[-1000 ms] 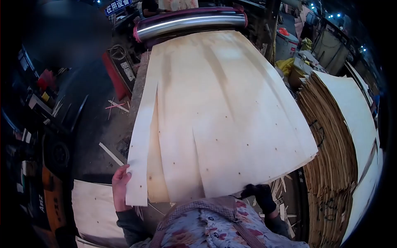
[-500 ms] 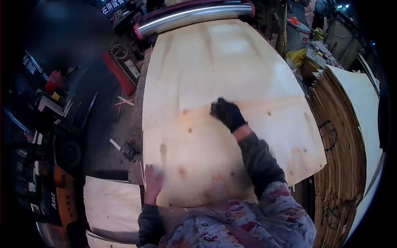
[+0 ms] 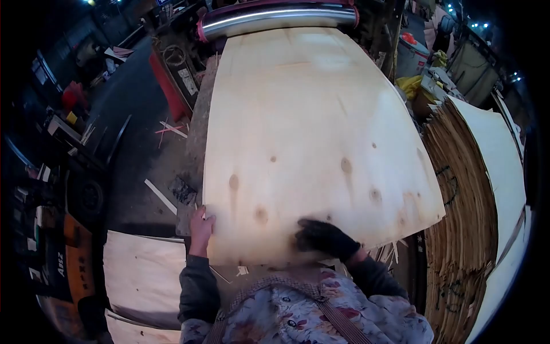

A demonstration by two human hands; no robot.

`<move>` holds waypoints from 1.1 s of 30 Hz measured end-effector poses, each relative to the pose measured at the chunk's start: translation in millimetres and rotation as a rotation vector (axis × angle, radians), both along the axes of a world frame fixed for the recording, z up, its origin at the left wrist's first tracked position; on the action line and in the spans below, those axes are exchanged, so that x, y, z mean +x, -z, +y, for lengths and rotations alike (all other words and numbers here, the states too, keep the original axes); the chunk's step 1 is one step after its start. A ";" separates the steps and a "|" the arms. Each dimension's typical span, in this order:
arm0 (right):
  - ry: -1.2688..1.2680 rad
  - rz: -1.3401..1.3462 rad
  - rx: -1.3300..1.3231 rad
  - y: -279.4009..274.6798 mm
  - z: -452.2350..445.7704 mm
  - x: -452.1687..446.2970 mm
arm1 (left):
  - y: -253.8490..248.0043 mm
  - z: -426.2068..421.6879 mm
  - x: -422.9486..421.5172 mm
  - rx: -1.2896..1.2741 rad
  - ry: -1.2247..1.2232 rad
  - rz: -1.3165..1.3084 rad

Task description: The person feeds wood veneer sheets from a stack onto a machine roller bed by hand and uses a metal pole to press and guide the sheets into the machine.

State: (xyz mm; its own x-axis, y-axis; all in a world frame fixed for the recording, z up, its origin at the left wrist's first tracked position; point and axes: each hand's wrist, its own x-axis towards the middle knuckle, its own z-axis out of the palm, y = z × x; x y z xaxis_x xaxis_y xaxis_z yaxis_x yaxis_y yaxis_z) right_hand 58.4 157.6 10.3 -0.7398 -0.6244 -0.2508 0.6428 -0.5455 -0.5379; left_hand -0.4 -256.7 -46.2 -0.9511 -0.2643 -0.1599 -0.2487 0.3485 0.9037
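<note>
A large pale wood veneer sheet [image 3: 309, 126] with several brown knots lies in front of me, its far end up at a shiny metal roller [image 3: 281, 20]. At the sheet's left edge, close to its near corner, my bare left hand [image 3: 201, 230] grips the border, thumb on top and fingers along the side. My right hand [image 3: 327, 238], in a black glove, rests over the near part of the sheet with its fingers stretched out to the left. The underside of that hand is hidden.
A tall stack of veneer sheets [image 3: 464, 218] stands at the right. Lower left lie more pale sheets [image 3: 143, 275], beside an orange and black vehicle [image 3: 77, 252]. Wood strips [image 3: 160, 196] are scattered on the floor. A red panel [image 3: 169, 86] stands left of the roller.
My right hand has come back from the sheet's middle to its near edge. The sheet's knots and near edge sit farther forward in view. My left hand has moved slightly forward and left.
</note>
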 end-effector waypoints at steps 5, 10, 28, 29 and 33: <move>0.062 0.188 0.398 10.4 12.1 70.9 | -30.7 0.9 4.4 -0.147 0.089 0.117; 0.224 -0.291 0.038 86.5 39.2 104.8 | -69.2 -13.2 9.6 0.646 0.024 0.099; 0.065 0.012 0.498 49.8 59.2 77.9 | -162.5 0.1 -25.9 0.847 -0.024 0.317; 0.068 0.007 0.493 50.9 59.2 78.5 | -168.3 1.7 -25.4 0.842 -0.022 0.312; 0.354 -0.060 0.474 52.9 44.6 83.9 | -183.6 8.1 -30.9 0.809 -0.051 0.297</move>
State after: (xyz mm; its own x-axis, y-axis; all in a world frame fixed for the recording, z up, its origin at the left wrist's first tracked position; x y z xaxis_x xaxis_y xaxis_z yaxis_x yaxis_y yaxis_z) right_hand 142.2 202.2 -42.6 -0.8584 -0.1520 -0.4899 0.5025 -0.4412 -0.7436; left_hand -31.4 -248.6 137.4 -0.9734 -0.2198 -0.0642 0.0390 -0.4355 0.8994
